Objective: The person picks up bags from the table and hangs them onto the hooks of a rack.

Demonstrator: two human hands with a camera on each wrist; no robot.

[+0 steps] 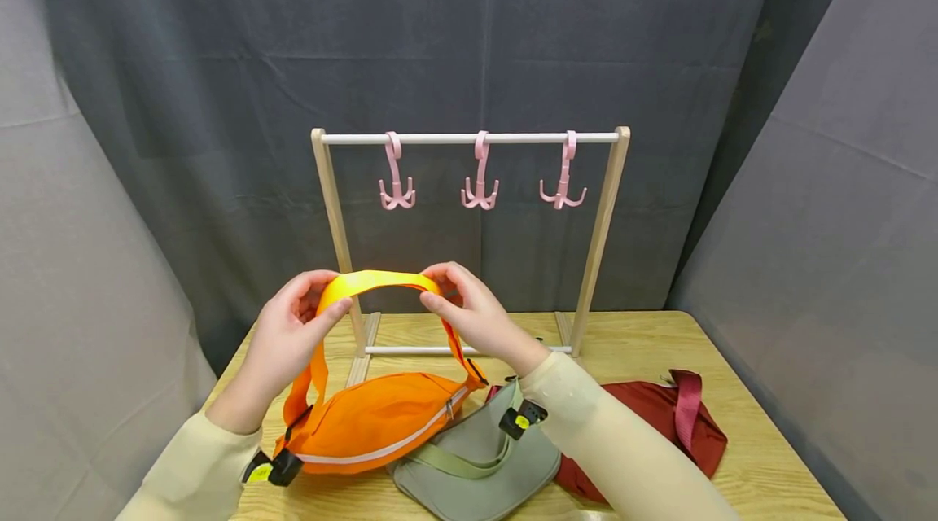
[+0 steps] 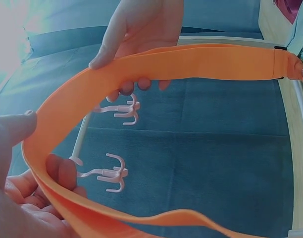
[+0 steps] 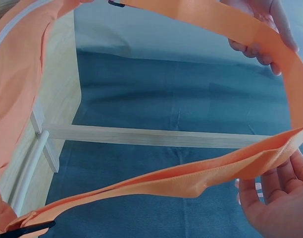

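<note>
An orange waist bag [image 1: 388,415] with a pale zipper hangs just above the table, its wide strap [image 1: 381,280] raised in a loop. My left hand [image 1: 293,334] pinches the strap at the loop's left bend, thumb on one side and fingers on the other. At the right bend my right hand [image 1: 472,313] pinches the same strap. In the left wrist view the strap [image 2: 206,62] runs between both hands. Beyond the hands stands a rack with a white bar [image 1: 440,138], from which three pink hooks [image 1: 479,179] hang.
A grey-green bag [image 1: 491,456] lies on the wooden table [image 1: 645,342], partly behind my right forearm. To its right is a dark red bag [image 1: 659,415]. The rack's wooden posts [image 1: 604,236] rise at either side. Grey curtains [image 1: 220,98] enclose the table.
</note>
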